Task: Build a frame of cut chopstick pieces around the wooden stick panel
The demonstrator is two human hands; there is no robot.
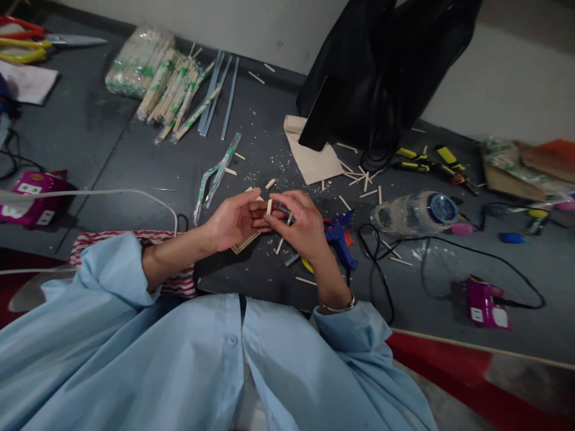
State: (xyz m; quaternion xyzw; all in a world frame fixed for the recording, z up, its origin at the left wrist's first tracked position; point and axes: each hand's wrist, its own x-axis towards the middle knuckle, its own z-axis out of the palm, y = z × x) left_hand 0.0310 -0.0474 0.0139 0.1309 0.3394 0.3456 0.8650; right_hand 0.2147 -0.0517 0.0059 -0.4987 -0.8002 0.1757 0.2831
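Note:
My left hand is turned palm up, its thumb apart from the other fingers, which reach to my right hand. My right hand is closed, thumb and fingers around a short piece of wooden stick that stands against the left fingertips. Another thin stick shows by the right fingers, with something greyish among them that I cannot make out. Partly hidden beneath my left hand lies a small flat piece made of wooden sticks. Just above the fingers a short stick bit rests on the table.
A blue glue gun lies right of my right hand, its black cable looping nearby. Farther right are a plastic bottle, yellow-black cutters and a purple box. Wrapped chopsticks and scissors lie back left.

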